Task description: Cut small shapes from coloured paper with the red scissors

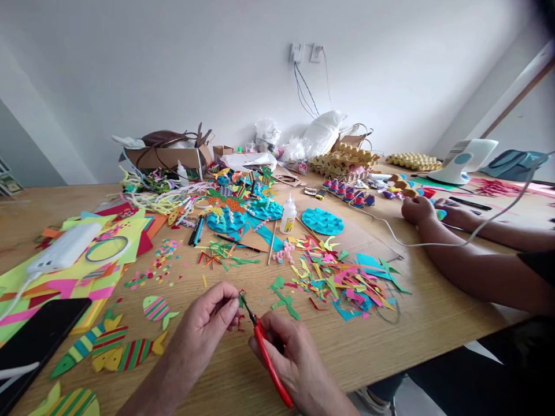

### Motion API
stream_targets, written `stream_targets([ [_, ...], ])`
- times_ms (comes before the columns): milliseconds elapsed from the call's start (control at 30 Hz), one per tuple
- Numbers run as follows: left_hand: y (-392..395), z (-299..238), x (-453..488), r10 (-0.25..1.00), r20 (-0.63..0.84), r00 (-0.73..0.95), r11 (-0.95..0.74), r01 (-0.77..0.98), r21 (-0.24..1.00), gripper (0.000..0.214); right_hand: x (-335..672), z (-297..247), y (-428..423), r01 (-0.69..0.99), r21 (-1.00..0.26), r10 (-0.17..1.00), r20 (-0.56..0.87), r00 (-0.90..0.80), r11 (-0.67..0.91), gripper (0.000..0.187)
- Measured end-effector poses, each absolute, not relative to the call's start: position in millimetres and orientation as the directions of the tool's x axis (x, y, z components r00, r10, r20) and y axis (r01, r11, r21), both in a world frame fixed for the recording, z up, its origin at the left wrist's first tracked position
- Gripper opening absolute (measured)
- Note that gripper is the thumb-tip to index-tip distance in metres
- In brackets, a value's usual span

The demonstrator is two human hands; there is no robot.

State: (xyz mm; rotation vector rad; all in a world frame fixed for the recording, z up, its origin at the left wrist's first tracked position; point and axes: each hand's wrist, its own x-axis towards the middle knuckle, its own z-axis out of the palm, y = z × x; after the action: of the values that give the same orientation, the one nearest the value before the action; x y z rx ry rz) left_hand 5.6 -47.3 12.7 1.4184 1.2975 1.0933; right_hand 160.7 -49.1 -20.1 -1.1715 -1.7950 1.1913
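My right hand [290,352] is wrapped round red-handled scissors [269,361], whose thin dark blades point up and left. Beside the blade tips, my left hand [217,315] is closed in a pinch; whatever lies between its fingertips is too small to make out. A bit of green paper [241,300] shows by the tips, and small red scraps lie below. Left of my left hand are striped paper fish: a pink and green one [156,308], a red and green one [135,353], a blue and yellow one [82,349].
Cut paper scraps [347,277] lie right of centre, near a glue bottle [288,215] and a blue egg-carton piece [322,222]. Coloured sheets [143,222], a white power bank [65,248] and a black phone [45,341] are at left. Another person's arms [459,254] rest at right.
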Motion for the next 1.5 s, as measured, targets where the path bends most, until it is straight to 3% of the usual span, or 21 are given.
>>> stream_targets([
  [200,-48,11,9,0.998,0.051,0.048,-0.058,0.16,0.985,0.018,161,-15,-50,0.285,-0.938,0.896,0.053,-0.442,0.196,0.019],
  [633,-51,11,13,0.998,0.022,0.054,-0.028,0.1,0.995,0.014,158,-22,-49,0.208,-0.966,0.916,0.064,-0.397,0.157,0.028],
  [1267,-45,8,-1,0.999,-0.053,-0.007,0.053,0.133,0.99,0.012,160,-21,-42,0.229,-0.972,0.9,-0.058,-0.432,0.047,0.023],
  [1500,-46,9,-2,0.995,-0.097,-0.022,0.099,0.114,0.989,0.008,155,-10,-30,0.175,-0.975,0.95,0.078,-0.303,0.136,0.023],
])
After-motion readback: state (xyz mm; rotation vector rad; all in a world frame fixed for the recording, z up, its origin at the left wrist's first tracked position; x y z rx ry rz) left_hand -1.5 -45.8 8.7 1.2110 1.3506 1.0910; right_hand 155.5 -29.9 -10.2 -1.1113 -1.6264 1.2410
